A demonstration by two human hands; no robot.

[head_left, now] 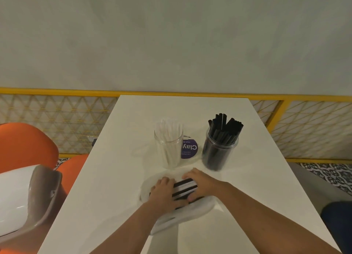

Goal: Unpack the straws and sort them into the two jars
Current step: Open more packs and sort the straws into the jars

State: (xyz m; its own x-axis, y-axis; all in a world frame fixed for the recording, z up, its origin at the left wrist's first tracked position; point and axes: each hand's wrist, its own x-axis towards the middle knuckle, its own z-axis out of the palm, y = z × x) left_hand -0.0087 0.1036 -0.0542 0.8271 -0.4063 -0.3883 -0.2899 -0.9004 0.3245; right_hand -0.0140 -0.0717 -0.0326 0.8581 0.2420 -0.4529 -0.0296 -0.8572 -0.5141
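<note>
A bundle of black and white straws (184,189) lies across a white plastic bag (192,211) on the white table (118,177). My left hand (164,191) grips the bundle's left end and my right hand (200,185) grips its right end, so both ends are hidden under my fingers. Behind them stand two clear jars: the left jar (168,145) holds white straws, the right jar (219,149) holds black straws.
A round purple label (190,149) lies on the table between the jars. An orange chair (24,145) and a white-and-brown chair back (28,200) stand to the left. A yellow-framed lattice rail (304,128) runs behind the table below a grey wall.
</note>
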